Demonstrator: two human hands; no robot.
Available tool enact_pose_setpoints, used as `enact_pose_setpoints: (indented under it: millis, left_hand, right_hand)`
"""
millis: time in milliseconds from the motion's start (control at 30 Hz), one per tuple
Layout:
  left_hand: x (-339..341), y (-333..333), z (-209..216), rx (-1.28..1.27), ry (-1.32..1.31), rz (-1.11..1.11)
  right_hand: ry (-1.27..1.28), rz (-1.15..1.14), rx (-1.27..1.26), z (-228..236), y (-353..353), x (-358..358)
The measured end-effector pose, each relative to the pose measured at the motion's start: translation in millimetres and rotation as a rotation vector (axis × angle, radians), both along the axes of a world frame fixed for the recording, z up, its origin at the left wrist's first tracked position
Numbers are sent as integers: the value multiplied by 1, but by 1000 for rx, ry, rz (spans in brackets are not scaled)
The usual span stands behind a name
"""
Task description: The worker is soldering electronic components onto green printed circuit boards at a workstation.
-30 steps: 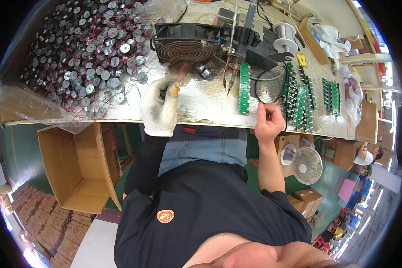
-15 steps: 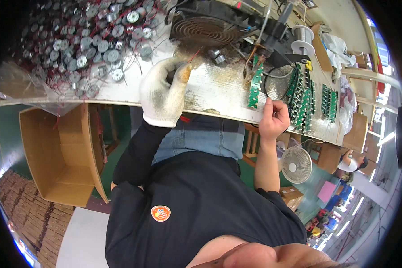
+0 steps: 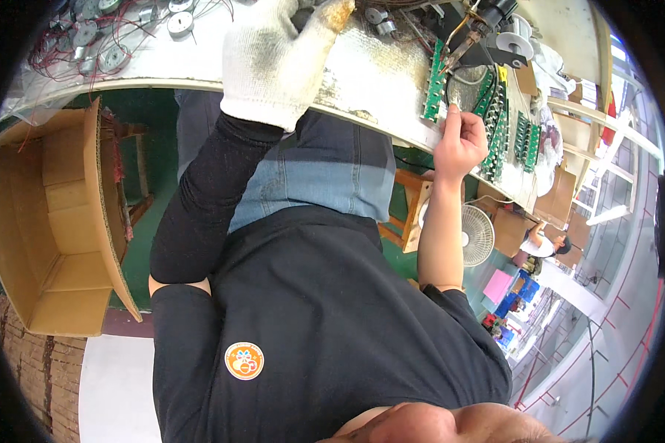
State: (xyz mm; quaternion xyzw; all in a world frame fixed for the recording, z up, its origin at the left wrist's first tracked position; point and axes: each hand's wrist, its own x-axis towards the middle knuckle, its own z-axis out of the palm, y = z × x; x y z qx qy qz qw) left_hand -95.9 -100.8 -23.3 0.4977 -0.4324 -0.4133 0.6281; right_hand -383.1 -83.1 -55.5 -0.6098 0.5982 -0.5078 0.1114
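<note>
My left hand [image 3: 270,70], in a white knitted glove with a brown-stained thumb, is curled at the top edge of the picture. A dark grey small motor [image 3: 300,16] seems to sit between thumb and fingers, mostly hidden; the fingertips are cut off. My bare right hand [image 3: 460,142] is closed in a pinch at the bench's front edge; anything in its fingertips is too small to make out. Just beyond it lies a green circuit board strip [image 3: 434,88], under the tip of a soldering iron [image 3: 465,50] on a stand.
Several small motors with red wires [image 3: 114,57] lie at the left on the white bench [image 3: 166,76]. More board strips [image 3: 497,122] stand to the right, near a solder spool [image 3: 515,38]. An open cardboard box [image 3: 70,221] is below left; a fan [image 3: 477,235] stands below right.
The view has shifted, so the bench sits higher and the motor pile is partly cut off. My left hand is now nearer the top edge, its red wire out of sight. The right hand keeps its pinch.
</note>
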Motion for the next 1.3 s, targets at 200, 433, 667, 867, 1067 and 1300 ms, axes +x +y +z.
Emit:
enact_pose_setpoints:
  millis: [200,433,667,867,1067,1300]
  left_hand:
    - [-1,1,-1,-1,-19,19]
    - [2,-2,-4,41,-117,-26]
    - [-3,-5,-23,-90,-71,-25]
    - [-7,-1,-22,100,61,-36]
    - [-10,0,-23,110,94,30]
    - [-9,-3,-28,62,-3,30]
  right_hand:
    - [1,22,-1,-1,-1,-1]
    - [-15,-2,17,0,-1,-2]
    - [-37,-20,22,0,-1,-1]
    - [-11,-20,-47,5,2,4]
    - [12,38,-18,11,4,2]
    - [39,6,-3,15,6,1]
